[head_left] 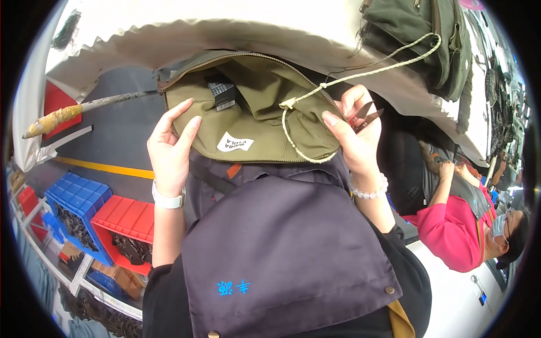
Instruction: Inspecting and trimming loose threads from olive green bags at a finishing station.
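Observation:
An olive-green bag (262, 127) hangs with its zipped mouth wide apart, so the lining shows. Inside are a black printed tag (224, 97) and a white sewn label (228, 145). My left hand (172, 147) pinches the left rim between thumb and fingers. At the right rim, my right hand (360, 138) grips the zipper edge and also carries small dark thread snips (371, 117). A pale knotted cord (289, 104) loops across the bag's right side and runs up to the right.
Beyond the bag stands a white-covered table (270, 22) with a dark green bag (417, 39) on it. Blue (79, 191) and red crates (124, 217) stand on the left. A wrapped pole (67, 115) reaches toward the bag. A co-worker in pink (451, 236) is at the right.

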A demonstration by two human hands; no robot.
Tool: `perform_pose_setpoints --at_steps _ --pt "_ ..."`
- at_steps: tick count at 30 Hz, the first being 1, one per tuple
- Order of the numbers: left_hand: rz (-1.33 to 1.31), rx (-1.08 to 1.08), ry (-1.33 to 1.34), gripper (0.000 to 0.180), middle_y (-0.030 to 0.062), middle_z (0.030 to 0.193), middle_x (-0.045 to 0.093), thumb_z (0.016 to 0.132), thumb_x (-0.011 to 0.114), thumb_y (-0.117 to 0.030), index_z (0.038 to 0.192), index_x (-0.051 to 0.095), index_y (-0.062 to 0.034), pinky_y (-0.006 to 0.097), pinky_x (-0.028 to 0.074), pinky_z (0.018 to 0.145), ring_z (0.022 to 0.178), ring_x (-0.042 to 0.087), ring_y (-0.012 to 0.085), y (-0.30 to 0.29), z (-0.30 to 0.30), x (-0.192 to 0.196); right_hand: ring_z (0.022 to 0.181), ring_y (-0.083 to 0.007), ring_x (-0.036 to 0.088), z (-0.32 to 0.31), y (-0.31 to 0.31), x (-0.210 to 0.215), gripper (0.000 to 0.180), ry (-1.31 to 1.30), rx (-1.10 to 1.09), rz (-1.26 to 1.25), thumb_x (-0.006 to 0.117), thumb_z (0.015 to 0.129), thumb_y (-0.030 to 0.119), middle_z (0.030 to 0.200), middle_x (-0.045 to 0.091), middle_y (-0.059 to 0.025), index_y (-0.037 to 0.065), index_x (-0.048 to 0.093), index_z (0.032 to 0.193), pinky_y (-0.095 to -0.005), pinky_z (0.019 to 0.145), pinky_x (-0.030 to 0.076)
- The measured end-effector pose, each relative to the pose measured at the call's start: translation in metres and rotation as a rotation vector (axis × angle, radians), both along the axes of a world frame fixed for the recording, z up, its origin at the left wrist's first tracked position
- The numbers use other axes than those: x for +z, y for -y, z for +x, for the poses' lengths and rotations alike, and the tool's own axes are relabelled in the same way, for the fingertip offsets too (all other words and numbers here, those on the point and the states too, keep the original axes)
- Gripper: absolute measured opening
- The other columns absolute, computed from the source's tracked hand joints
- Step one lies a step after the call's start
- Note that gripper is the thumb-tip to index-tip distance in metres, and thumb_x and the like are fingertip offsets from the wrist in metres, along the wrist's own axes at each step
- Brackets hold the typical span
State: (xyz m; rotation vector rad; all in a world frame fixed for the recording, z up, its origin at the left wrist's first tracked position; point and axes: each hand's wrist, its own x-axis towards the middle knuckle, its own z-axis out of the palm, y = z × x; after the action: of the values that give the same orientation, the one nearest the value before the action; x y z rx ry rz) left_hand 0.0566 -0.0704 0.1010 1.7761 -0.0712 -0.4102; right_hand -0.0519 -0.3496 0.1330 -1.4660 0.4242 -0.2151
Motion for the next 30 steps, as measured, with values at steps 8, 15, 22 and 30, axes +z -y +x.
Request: perform_pose_setpoints --at_steps 8,15,22,30 --pt "-0.088 -0.004 0.032 0.027 0.0060 0.119 0.068 0.098 0.064 -0.003 0.124 0.067 0.0024 0.024 0.045 0.096 0.108 0.059 0.0092 -0.012 0.009 0.013 0.083 -0.0111 0.067 -0.004 -0.008 0.037 0.038 0.075 -0.043 0.309 0.064 0.091 -0.004 0.096 0.073 -0.0122 0.000 0.045 0.124 -0.0246 0.076 0.052" --pt "0.228 -0.046 0.194 0.022 0.0047 0.108 0.068 0.097 0.063 -0.004 0.116 0.070 0.0037 0.022 0.051 0.079 0.091 0.060 0.0056 -0.021 0.011 0.029 0.097 -0.0188 0.070 0.000 -0.018 0.061 0.045 0.095 -0.110 0.316 0.058 0.091 -0.004 0.110 0.069 -0.0188 -0.003 0.040 0.132 -0.0296 0.086 0.054" --pt "-0.477 -0.199 -0.247 0.054 0.0152 0.126 0.062 0.103 0.053 -0.042 0.131 0.058 0.0032 0.033 0.054 0.090 0.104 0.066 0.0241 0.009 0.007 0.046 0.077 -0.0134 0.069 0.005 -0.016 0.065 0.024 0.308 0.468 -0.381 0.064 0.087 -0.005 0.093 0.073 -0.0083 0.004 0.068 0.110 -0.0257 0.066 0.052" --pt "-1.063 0.194 -0.901 0.054 0.0143 0.140 0.057 0.107 0.044 -0.043 0.139 0.050 0.0013 0.041 0.037 0.114 0.130 0.053 0.0270 0.059 0.033 0.007 0.058 -0.0203 0.052 0.016 -0.008 0.098 0.043 0.365 1.014 -0.598 0.075 0.068 0.012 0.070 0.049 -0.0010 0.016 0.075 0.111 -0.0333 0.054 0.044"
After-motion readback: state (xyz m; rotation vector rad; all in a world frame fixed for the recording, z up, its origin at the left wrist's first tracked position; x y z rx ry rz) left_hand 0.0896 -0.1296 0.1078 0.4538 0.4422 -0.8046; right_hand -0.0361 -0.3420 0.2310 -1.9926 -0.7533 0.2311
